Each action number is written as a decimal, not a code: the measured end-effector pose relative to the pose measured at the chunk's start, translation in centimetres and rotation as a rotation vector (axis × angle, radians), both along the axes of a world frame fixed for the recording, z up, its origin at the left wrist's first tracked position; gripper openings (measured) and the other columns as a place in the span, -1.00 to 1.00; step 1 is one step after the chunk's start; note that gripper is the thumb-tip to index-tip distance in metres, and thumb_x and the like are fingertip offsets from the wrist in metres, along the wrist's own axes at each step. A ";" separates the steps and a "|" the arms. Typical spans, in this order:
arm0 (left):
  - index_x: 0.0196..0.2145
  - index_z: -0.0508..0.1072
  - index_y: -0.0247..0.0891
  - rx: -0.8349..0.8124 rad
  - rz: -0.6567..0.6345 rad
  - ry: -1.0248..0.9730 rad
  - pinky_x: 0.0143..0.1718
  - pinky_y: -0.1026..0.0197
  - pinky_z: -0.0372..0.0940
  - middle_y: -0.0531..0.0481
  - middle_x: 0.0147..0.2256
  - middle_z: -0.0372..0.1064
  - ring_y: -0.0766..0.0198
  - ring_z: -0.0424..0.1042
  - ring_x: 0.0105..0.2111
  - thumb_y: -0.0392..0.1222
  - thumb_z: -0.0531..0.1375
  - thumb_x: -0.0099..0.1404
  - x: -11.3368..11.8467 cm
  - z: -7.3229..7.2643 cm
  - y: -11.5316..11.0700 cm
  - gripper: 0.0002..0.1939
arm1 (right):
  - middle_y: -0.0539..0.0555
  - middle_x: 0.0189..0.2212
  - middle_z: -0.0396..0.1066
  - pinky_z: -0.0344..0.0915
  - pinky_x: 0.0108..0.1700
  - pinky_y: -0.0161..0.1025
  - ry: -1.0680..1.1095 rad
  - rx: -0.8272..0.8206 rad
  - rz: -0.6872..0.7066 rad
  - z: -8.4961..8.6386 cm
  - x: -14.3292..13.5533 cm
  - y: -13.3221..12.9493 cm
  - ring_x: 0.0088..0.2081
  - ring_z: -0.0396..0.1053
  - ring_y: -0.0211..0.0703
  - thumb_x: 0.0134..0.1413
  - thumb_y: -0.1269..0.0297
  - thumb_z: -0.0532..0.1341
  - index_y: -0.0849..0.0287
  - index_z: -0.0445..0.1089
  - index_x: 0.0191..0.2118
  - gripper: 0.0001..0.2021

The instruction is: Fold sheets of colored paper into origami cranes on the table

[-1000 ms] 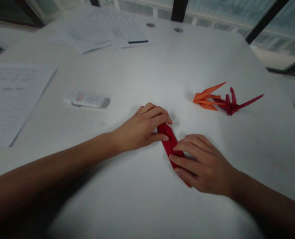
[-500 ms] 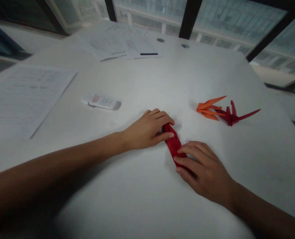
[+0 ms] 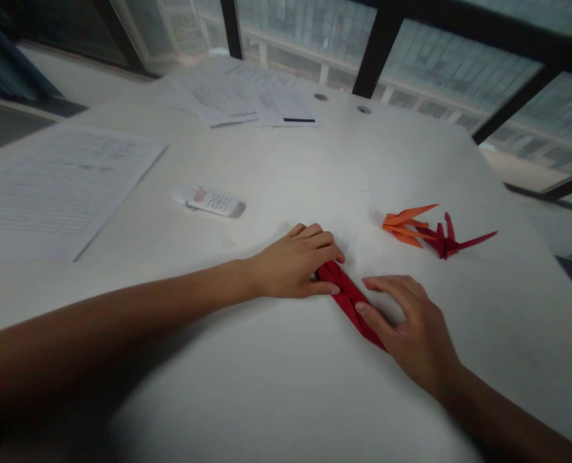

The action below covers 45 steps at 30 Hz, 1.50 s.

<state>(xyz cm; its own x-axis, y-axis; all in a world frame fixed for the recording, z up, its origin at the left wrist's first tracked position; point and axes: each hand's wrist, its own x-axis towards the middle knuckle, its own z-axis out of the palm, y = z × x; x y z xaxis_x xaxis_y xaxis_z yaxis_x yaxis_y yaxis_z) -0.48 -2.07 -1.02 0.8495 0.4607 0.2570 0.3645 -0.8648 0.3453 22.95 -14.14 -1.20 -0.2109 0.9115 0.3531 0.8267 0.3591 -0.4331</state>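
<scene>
A folded strip of red origami paper (image 3: 350, 301) lies slantwise on the white table, long and narrow with creased layers. My left hand (image 3: 298, 260) grips its far end, the thumb on the near side and the fingers curled over the top. Beside the near end is my right hand (image 3: 414, 328), its fingers raised and spread from the thumb, whose tip rests on or just over the paper. Part of the near end is hidden behind that hand. To the right lie an orange folded paper piece (image 3: 406, 225) and a dark red paper crane (image 3: 444, 241), touching or overlapping.
A white oblong item (image 3: 211, 200) with printed marks lies left of centre on the table (image 3: 276, 386). Printed sheets (image 3: 73, 186) cover the left side, and more papers (image 3: 232, 99) lie at the back. Windows with dark frames (image 3: 370, 58) stand beyond the table's far edge.
My right hand's fingers have lifted and opened away from the red paper, exposing more of its near end. My left hand keeps its hold. The whole view has shifted slightly.
</scene>
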 end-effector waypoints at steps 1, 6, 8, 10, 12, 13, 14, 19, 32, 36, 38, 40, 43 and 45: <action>0.00 0.47 -0.20 0.011 -0.001 -0.002 -0.05 0.02 0.20 -0.13 -0.08 0.43 0.02 0.34 -0.04 0.17 0.27 0.32 0.0 0.0 0.0 -0.54 | 0.12 -0.18 0.56 0.37 -0.06 0.07 -0.015 -0.016 -0.002 -0.1 0.1 0.1 -0.14 0.47 0.07 0.21 0.21 0.32 0.11 0.48 -0.08 -0.81; 0.00 0.47 -0.24 0.070 -0.043 -0.017 -0.04 0.01 0.21 -0.15 -0.08 0.41 0.01 0.32 -0.06 0.15 0.24 0.35 0.1 0.0 -0.3 -0.56 | 0.09 -0.22 0.57 0.27 -0.03 0.06 -0.034 -0.098 0.002 -0.3 0.0 0.4 -0.15 0.43 0.04 0.22 0.32 0.30 0.11 0.49 -0.04 -0.80; 0.00 0.48 -0.24 0.102 -0.062 -0.027 -0.04 0.01 0.21 -0.15 -0.08 0.40 0.02 0.32 -0.07 0.14 0.22 0.37 0.1 0.0 -0.4 -0.57 | 0.08 -0.25 0.55 0.26 -0.03 0.05 -0.025 -0.138 -0.006 -0.3 -0.2 0.4 -0.16 0.42 0.02 0.22 0.34 0.29 0.10 0.49 -0.02 -0.78; -0.02 0.49 -0.22 0.130 -0.068 -0.040 -0.04 0.01 0.20 -0.15 -0.09 0.40 0.03 0.31 -0.08 0.13 0.22 0.38 0.2 0.0 -0.5 -0.60 | 0.06 -0.26 0.54 0.24 -0.03 0.04 -0.013 -0.171 -0.010 -0.1 -0.2 0.5 -0.16 0.42 0.02 0.21 0.36 0.29 0.07 0.50 -0.05 -0.80; -0.05 0.50 -0.21 0.151 -0.065 -0.060 -0.02 0.02 0.19 -0.15 -0.08 0.40 0.03 0.31 -0.08 0.11 0.23 0.38 0.2 0.0 -0.6 -0.63 | 0.06 -0.25 0.53 0.23 -0.02 0.04 0.008 -0.189 -0.014 0.0 -0.3 0.5 -0.16 0.42 0.01 0.20 0.38 0.29 0.06 0.50 -0.07 -0.81; -0.06 0.50 -0.21 0.158 -0.065 -0.069 -0.01 0.02 0.18 -0.15 -0.08 0.40 0.03 0.31 -0.07 0.10 0.24 0.37 0.1 0.0 -0.6 -0.65 | 0.06 -0.24 0.53 0.23 -0.01 0.03 0.026 -0.197 -0.017 0.1 -0.3 0.6 -0.15 0.42 0.01 0.20 0.38 0.29 0.05 0.50 -0.08 -0.82; -0.07 0.50 -0.21 0.160 -0.067 -0.074 0.00 0.02 0.17 -0.15 -0.07 0.41 0.02 0.31 -0.06 0.09 0.25 0.37 0.1 0.0 -0.7 -0.66 | 0.06 -0.23 0.53 0.24 -0.01 0.03 0.047 -0.209 -0.020 0.1 -0.3 0.6 -0.14 0.42 0.02 0.20 0.39 0.29 0.05 0.49 -0.10 -0.83; -0.13 0.47 -0.24 0.164 -0.119 -0.080 0.00 0.04 0.15 -0.13 -0.07 0.45 0.05 0.32 -0.04 0.03 0.23 0.40 0.1 0.1 -0.8 -0.73 | 0.03 -0.21 0.52 0.24 0.00 0.00 0.121 -0.240 -0.014 0.1 -0.3 0.6 -0.10 0.42 0.02 0.17 0.40 0.30 0.03 0.47 -0.18 -0.86; -0.12 0.43 -0.24 0.068 -0.153 -0.100 0.00 0.03 0.19 -0.15 -0.08 0.46 0.06 0.36 -0.04 -0.06 0.20 0.43 0.3 0.0 -0.7 -0.79 | 0.01 -0.34 0.51 0.16 -0.03 0.02 -0.026 -0.091 0.063 0.2 -1.4 -0.5 -0.24 0.39 -0.04 0.22 0.34 0.28 0.09 0.45 -0.22 -0.98; 0.12 0.27 -0.22 -0.225 0.003 -0.411 0.09 -0.05 0.25 -0.24 0.09 0.33 0.02 0.34 0.05 0.03 0.32 0.30 0.5 0.1 -1.2 -0.46 | 0.03 -0.33 0.52 0.24 -0.11 -0.06 0.204 -0.233 -0.093 0.7 -0.8 0.1 -0.25 0.42 -0.05 0.24 0.26 0.25 0.08 0.47 -0.23 -0.94; 0.15 0.19 -0.18 -0.504 0.127 -0.579 0.01 -0.01 0.33 -0.23 0.10 0.29 0.08 0.38 0.00 0.06 0.38 0.24 0.8 0.3 -1.7 -0.34 | 0.02 -0.36 0.48 0.27 -0.23 -0.14 0.426 -0.375 -0.173 0.9 -0.5 0.4 -0.33 0.39 -0.10 0.27 0.16 0.24 0.09 0.44 -0.23 -0.87; 0.13 0.16 -0.16 -0.774 0.144 -0.645 -0.06 0.04 0.36 -0.19 0.07 0.30 0.12 0.40 -0.02 0.07 0.39 0.22 1.2 0.5 -2.5 -0.32 | -0.01 -0.40 0.43 0.25 -0.33 -0.22 0.676 -0.495 -0.191 1.0 -0.3 0.7 -0.40 0.33 -0.17 0.27 0.10 0.24 0.10 0.40 -0.22 -0.82; -0.02 0.22 -0.18 -0.944 0.101 -0.641 -0.04 0.07 0.35 -0.12 0.00 0.35 0.17 0.40 -0.05 0.03 0.43 0.18 1.7 0.8 -3.7 -0.42 | -0.04 -0.39 0.41 0.24 -0.33 -0.27 0.965 -0.589 -0.173 0.9 -0.5 0.9 -0.38 0.30 -0.21 0.25 0.13 0.28 0.10 0.40 -0.21 -0.83; -0.14 0.26 -0.20 -0.941 0.088 -0.609 -0.08 0.11 0.34 -0.06 -0.07 0.38 0.24 0.38 -0.14 0.02 0.44 0.16 1.9 0.9 -4.5 -0.50 | -0.02 -0.35 0.43 0.26 -0.27 -0.26 1.088 -0.632 -0.153 1.0 -0.9 0.8 -0.32 0.31 -0.20 0.24 0.17 0.29 0.10 0.42 -0.21 -0.87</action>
<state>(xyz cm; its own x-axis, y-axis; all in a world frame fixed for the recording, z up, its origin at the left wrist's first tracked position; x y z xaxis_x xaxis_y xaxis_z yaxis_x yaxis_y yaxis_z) 1.45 -6.54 -0.09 0.6561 0.7421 0.1367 -0.0408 -0.1461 0.9884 22.00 -13.34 -0.23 0.0362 0.9733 -0.2267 -0.0483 -0.2249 -0.9732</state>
